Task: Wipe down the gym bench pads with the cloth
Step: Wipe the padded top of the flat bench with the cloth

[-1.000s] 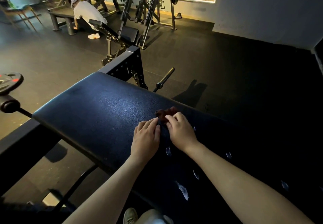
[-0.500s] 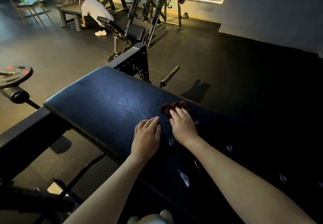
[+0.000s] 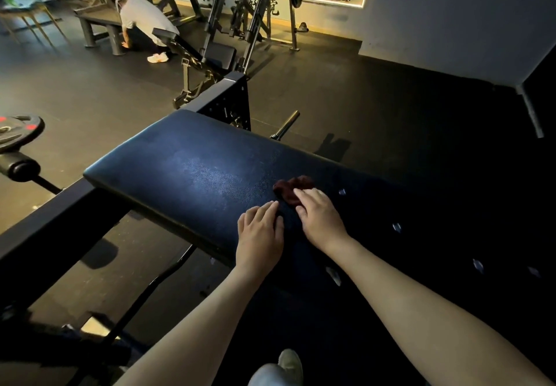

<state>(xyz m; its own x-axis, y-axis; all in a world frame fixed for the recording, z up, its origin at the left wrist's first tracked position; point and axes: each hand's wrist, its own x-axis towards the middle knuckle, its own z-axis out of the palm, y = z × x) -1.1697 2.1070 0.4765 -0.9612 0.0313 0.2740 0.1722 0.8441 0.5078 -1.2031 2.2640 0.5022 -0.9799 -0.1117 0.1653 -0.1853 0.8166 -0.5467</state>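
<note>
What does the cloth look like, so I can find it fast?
Find the big dark pad across the middle. The right hand rests on it, fingers pressing on the cloth. It is a small crumpled dark red lump, the only red thing on the pad.

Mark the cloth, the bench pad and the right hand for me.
cloth [image 3: 286,188]: head view, its exposed bunched red folds.
bench pad [image 3: 192,172]: head view, bare shiny top surface.
right hand [image 3: 323,220]: head view, back of the hand.
</note>
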